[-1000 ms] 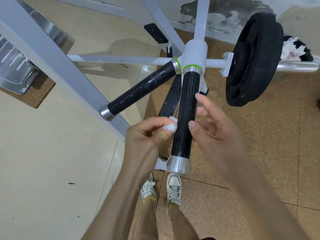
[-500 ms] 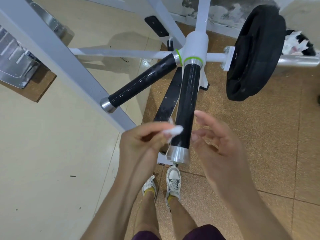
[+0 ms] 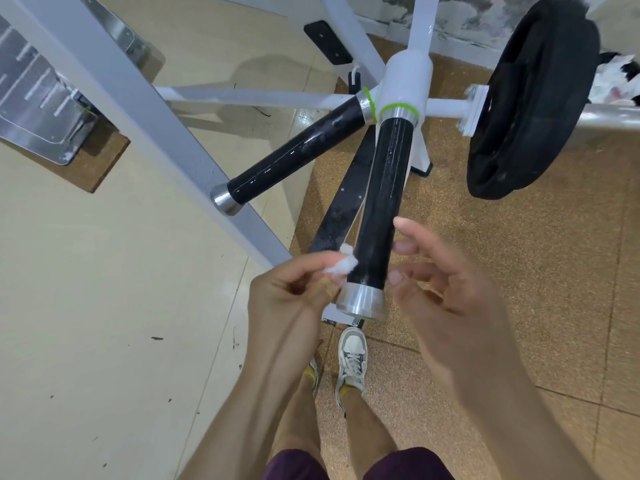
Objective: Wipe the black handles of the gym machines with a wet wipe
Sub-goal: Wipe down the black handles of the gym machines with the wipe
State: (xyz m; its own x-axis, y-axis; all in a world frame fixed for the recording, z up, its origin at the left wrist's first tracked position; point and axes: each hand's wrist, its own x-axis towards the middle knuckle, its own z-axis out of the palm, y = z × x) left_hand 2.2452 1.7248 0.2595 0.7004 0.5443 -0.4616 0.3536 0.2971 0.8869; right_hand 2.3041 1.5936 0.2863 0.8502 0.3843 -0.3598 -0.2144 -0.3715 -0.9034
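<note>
Wet wipe (image 3: 341,265) pinched in left hand (image 3: 291,292), pressed to near black handle (image 3: 379,209); right hand (image 3: 446,289) held open beside it, nothing gripped; wipe mostly hidden.

Near handle, black cylindrical grip (image 3: 379,209): glossy, smooth, faint streaks and specks of wet sheen along its length. End cap of brushed silver metal (image 3: 362,302): satin, dull reflections. Second black grip, pointing left (image 3: 298,157): glossy, beaded with droplets, polished metal cap. White hub of painted metal (image 3: 405,84): smooth, semi-gloss, thin green bands at the collars. Small white wet wipe, crumpled (image 3: 341,265), pinched in my left hand (image 3: 294,296): soft, fibrous, matt. Black round weight plate (image 3: 530,98): matt, rubber-like. Brown floor (image 3: 519,271): rough, cork-like grain. Cream floor tile (image 3: 86,289): smooth, slight sheen, scuffed.
</note>
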